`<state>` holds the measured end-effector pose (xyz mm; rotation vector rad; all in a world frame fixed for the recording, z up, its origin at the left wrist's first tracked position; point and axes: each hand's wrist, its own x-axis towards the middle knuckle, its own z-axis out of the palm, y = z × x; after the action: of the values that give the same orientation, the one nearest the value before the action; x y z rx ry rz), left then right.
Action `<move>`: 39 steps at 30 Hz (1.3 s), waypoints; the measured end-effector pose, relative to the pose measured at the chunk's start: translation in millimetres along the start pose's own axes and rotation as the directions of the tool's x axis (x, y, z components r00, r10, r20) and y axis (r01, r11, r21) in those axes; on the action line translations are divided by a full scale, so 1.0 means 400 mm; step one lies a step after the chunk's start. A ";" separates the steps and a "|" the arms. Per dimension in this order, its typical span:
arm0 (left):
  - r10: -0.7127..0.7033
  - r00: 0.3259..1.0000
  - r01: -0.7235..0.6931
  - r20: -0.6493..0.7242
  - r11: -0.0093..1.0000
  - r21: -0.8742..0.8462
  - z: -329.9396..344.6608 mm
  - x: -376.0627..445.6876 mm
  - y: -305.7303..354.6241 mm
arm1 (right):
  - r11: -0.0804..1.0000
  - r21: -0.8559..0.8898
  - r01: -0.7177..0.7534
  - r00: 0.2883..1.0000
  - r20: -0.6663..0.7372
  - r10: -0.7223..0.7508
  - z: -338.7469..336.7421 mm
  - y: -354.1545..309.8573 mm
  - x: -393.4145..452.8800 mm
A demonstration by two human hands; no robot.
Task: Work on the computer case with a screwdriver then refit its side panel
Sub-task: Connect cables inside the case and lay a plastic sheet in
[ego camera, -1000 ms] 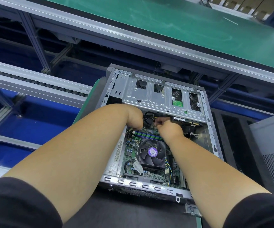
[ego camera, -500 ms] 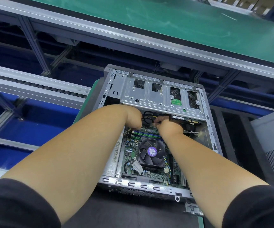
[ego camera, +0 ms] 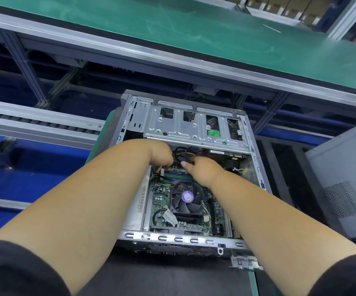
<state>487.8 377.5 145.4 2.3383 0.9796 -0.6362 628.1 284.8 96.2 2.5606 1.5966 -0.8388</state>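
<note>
The computer case lies on its side with the open face up, directly under both forearms, its long axis running away from the person. The left hand reaches in from the left, and its fingers curl down toward the black cables just beyond them — whether they pinch a cable or a tool cannot be told, since the knuckles hide the tips. No screwdriver shows anywhere. Just right of those fingers, almost touching them, the right hand comes in from the other side, its fingers bent and tucked toward the same cable bundle, the thumb tip raised; what they hold is also hidden. The work point sits between the two sets of fingers, under the near edge of the metal drive cage, and both hands are about equally near it. The fan lies nearer the person than either hand. Well off to the right of the right fingers, a grey side panel leans beside the case, not yet refitted.
</note>
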 end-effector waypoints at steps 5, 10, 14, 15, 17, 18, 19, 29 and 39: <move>0.056 0.998 -0.057 -0.025 0.997 -0.044 -0.006 -0.009 -0.016 | 0.999 -0.033 0.009 0.990 0.141 -0.004 -0.070 -0.052 -0.082; 0.142 0.988 -0.144 -0.053 0.989 -0.035 -0.007 -0.035 -0.016 | 0.998 -0.042 0.055 0.988 0.146 -0.048 -0.128 -0.044 -0.170; 0.247 0.959 -0.251 -0.139 0.968 -0.005 0.010 -0.058 0.007 | 0.989 -0.145 0.002 0.993 0.121 0.016 -0.137 -0.021 -0.211; 0.287 0.944 -0.291 -0.165 0.957 0.001 0.015 -0.062 0.019 | 0.990 -0.142 -0.016 0.989 0.144 0.037 -0.134 -0.016 -0.216; 0.358 0.911 -0.359 -0.206 0.933 0.033 0.025 -0.068 0.044 | 0.997 -0.067 -0.029 0.978 0.202 0.042 -0.127 -0.007 -0.223; 0.384 0.896 -0.382 -0.221 0.923 0.057 0.029 -0.069 0.055 | 0.999 -0.034 -0.019 0.974 0.225 0.026 -0.126 -0.006 -0.230; 0.402 0.885 -0.395 -0.233 0.915 0.079 0.033 -0.071 0.063 | 1.000 -0.020 0.004 0.970 0.245 0.001 -0.126 -0.006 -0.238; 0.327 0.907 -0.326 -0.265 0.944 0.047 0.015 -0.122 0.104 | 0.938 -0.008 0.345 0.868 0.384 -0.316 -0.149 0.032 -0.245; -0.069 0.872 -0.002 -0.484 0.989 -0.146 0.103 -0.232 0.139 | 0.582 -0.146 0.800 0.545 0.582 -0.603 -0.131 0.044 -0.201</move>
<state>462.2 271.8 184.9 2.4028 1.2364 0.0332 638.5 224.5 172.1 1.1963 2.3245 -0.9230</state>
